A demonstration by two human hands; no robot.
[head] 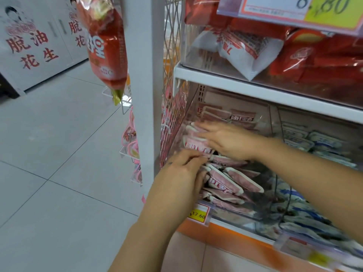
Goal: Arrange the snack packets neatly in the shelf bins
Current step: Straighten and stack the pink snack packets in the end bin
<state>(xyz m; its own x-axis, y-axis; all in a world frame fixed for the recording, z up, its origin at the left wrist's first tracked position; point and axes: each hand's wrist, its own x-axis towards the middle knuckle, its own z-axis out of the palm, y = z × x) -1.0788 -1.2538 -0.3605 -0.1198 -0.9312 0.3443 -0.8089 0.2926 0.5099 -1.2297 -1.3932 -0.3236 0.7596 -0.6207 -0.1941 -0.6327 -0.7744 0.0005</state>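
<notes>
— So where are the pink packets (222,181) sitting?

— In the clear-fronted bin (231,213) at the centre of the frame, just beside the wire mesh panel (172,122). The ones toward the lower middle lie loose and overlapping, tipped on edge, with their long axes running from upper left to lower right. A few farther back lie flatter, long axes roughly left to right and print facing the camera.

— And the hands?

— The right hand (225,140) reaches in from the right with its fingers straight, laid flat over a small stack by the mesh. The left hand (180,173), just below it, has its fingers curled; it seems to pinch the edge of one packet, though blur makes that hard to confirm.

— What's next door?

— Blue-and-white packets (314,142) fill the compartment to the right. A yellow price tag (198,213) hangs on the front lip.
</notes>
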